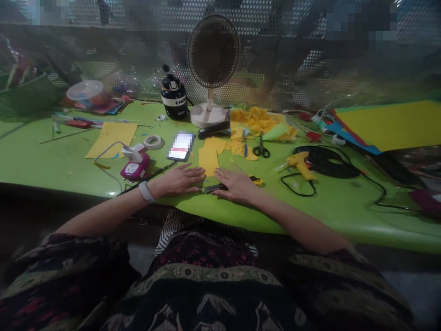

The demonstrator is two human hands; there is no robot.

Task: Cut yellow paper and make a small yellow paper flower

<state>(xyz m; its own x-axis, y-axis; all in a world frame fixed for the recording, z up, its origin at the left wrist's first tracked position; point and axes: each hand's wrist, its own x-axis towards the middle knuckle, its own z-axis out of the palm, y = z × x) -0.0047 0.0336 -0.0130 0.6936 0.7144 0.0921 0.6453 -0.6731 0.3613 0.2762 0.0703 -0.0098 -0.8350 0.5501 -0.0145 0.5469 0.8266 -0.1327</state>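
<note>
My left hand [182, 179] lies flat on the green table, fingertips at the left edge of a small yellow paper piece [208, 162]. Opposite it, my right hand [236, 185] rests palm down with fingers stretched out, touching the paper's lower right corner. Under the right hand lies a box cutter [255, 180]; its blade end pokes out on the left and its yellow end on the right, the middle hidden. Just beyond the paper are cut yellow scraps [236, 148], black scissors [261, 148] and a dark stapler-like tool [213, 130].
A phone [181, 145], tape roll [153, 142] and purple plug adapter [135, 167] lie to the left. A yellow glue gun [300, 164] with its cord is on the right. Behind stand a black bottle [174, 99] and a fan [208, 114]. Coloured sheets [392, 124] are stacked far right.
</note>
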